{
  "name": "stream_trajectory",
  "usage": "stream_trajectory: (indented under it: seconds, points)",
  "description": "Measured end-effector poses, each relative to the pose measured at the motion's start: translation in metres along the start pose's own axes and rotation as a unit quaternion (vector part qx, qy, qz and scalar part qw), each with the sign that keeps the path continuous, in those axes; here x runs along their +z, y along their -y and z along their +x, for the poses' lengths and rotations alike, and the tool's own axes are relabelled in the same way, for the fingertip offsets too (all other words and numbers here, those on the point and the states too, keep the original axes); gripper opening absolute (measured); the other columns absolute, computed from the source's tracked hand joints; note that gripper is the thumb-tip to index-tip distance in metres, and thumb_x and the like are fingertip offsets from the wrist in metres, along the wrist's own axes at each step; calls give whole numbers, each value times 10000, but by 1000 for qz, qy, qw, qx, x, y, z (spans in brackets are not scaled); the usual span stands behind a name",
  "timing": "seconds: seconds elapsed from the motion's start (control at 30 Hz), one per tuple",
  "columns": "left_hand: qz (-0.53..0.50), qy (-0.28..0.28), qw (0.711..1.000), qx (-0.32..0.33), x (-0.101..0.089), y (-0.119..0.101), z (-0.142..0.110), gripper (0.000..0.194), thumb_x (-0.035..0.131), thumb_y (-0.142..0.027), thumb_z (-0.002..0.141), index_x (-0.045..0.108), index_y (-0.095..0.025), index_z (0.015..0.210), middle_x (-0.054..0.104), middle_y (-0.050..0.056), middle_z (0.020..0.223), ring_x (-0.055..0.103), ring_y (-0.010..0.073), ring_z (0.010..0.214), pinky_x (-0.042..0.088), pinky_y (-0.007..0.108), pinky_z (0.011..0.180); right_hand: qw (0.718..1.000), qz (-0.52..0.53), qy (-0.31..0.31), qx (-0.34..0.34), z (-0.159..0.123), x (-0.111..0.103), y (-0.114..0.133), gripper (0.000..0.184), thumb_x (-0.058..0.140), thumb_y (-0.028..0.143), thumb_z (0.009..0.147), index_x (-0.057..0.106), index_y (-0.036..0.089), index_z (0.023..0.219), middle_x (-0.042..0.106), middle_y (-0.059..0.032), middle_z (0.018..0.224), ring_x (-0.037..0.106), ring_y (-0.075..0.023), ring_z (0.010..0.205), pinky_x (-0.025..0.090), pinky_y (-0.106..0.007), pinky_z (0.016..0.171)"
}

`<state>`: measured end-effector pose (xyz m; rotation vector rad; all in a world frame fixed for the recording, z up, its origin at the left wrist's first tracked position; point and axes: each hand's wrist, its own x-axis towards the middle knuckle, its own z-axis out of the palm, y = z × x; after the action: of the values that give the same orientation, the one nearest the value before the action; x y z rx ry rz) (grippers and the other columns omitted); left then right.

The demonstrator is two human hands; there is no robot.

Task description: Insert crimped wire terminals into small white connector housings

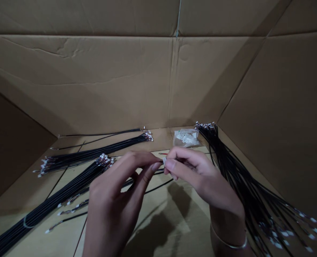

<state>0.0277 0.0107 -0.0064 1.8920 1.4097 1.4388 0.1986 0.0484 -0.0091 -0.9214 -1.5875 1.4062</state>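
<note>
Centre: left hand pinching a dark wire, right hand pinching its white connector, seemingly to keep both ends aligned.

I see a small, pale white connector pinched in my right grip, raised above the bench. A thin dark wire meets its left side, pinched in my left grip; how far in it sits, I cannot tell
</note>
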Motion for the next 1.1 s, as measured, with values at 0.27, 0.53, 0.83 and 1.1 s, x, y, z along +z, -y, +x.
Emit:
stream_trajectory:
  seconds: [0.27,0.53,0.83,1.1]
  points:
    - [64,-41,997,24,-4,-14,-6,181,624,-203,1001,721,-348,952,770,-58,1068,740,181,1026,624,327,879,980,169,99,18,13,-3,-14,255,639,323,1009,633,201,785,517,34,710,441,-137,672,374,-281,691]
    - [119,-10,991,57,-16,-3,-13,139,645,-258,988,700,-368,925,663,-115,1397,684,207,1254,570,312,961,963,239,127,4,17,3,-15,249,681,302,965,627,204,743,538,39,689,488,-130,673,395,-274,727]
    - [188,-28,977,100,-13,-9,-14,160,630,-168,937,662,-313,997,614,-14,1471,723,268,1158,627,363,754,970,216,110,-28,17,4,-20,230,654,292,994,661,209,780,590,20,733,508,-145,702,404,-291,734]
    - [239,-48,960,140,-12,-1,-14,163,631,-184,940,639,-312,1040,596,-15,1488,726,173,893,568,330,692,973,198,107,-44,18,5,-16,257,687,319,981,661,217,746,589,20,718,548,-153,726,467,-302,797]
